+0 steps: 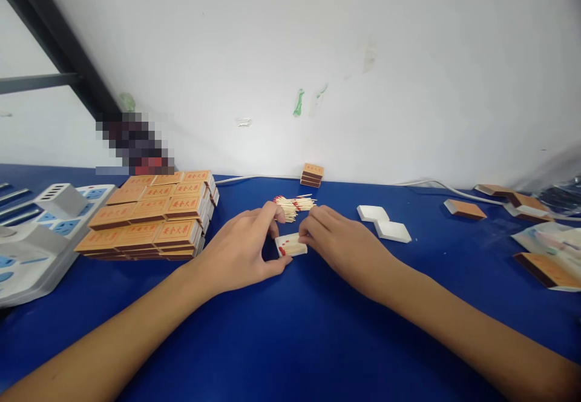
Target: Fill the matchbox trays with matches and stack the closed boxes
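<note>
A small white matchbox tray [291, 246] with red-tipped matches lying in it rests on the blue table. My left hand [242, 241] grips the tray's left end between thumb and fingers. At the tray's upper right edge, the fingers of my right hand [338, 241] are pinched together; whatever they hold is hidden. Just beyond both hands lies a loose pile of matches [290, 209], partly covered by the left fingers. To the right of my right hand, two white trays [393, 230] lie overlapping or touching.
Stacked orange matchboxes [149, 217] stand at left, beside a white power strip [68, 232]. A short matchbox stack [312, 175] sits by the wall. More matchbox sleeves [465, 209] and a clear plastic bag [551, 244] lie at right. A white cable [454, 190] runs along the wall.
</note>
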{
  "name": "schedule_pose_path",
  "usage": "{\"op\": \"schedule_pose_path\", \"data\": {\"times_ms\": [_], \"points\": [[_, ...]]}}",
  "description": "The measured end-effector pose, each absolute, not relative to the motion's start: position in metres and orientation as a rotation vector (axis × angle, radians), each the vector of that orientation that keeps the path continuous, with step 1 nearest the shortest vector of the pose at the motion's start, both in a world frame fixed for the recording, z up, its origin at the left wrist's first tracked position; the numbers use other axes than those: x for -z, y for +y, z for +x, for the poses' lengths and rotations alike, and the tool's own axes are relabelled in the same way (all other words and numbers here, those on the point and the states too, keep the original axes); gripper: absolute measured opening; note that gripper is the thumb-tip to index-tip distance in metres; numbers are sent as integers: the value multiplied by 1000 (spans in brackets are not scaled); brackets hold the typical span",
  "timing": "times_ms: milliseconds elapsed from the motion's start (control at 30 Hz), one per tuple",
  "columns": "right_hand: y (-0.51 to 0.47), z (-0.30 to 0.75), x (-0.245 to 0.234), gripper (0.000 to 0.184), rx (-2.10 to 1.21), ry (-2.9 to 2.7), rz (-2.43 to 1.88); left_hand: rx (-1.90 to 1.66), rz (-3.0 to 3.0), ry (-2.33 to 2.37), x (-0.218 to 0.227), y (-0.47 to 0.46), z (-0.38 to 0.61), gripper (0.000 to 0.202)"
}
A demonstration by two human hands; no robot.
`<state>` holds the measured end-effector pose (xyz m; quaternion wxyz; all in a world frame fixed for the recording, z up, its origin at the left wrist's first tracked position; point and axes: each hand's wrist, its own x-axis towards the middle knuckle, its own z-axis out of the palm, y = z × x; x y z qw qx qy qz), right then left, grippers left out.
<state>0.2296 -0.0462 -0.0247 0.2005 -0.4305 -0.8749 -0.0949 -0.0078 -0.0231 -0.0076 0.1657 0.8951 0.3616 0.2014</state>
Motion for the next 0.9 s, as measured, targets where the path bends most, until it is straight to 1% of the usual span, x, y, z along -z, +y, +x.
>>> {"op": "schedule_pose_path", "data": {"times_ms": [67,233,300,467,667,900], "points": [[-50,224,26,12,256,-2497,-1182,-583,2556,1024,8,-23,-8,49],[-38,222,31,9,-208,-2323,-1176,-565,2541,1024,4,-23,-8,40],[-28,222,35,12,-293,-2255,-1177,-542,2549,1037,2,-23,-8,38],[-15,220,45,17,-263,-2282,-1220,-524,2565,1041,0,-20,-10,39],[-16,218,46,8,-262,-2210,-1281,-519,2576,1046,0,-20,-11,37],[-16,217,45,7,-218,-2187,-1316,-526,2595,1039,1,-19,-11,37]]}}
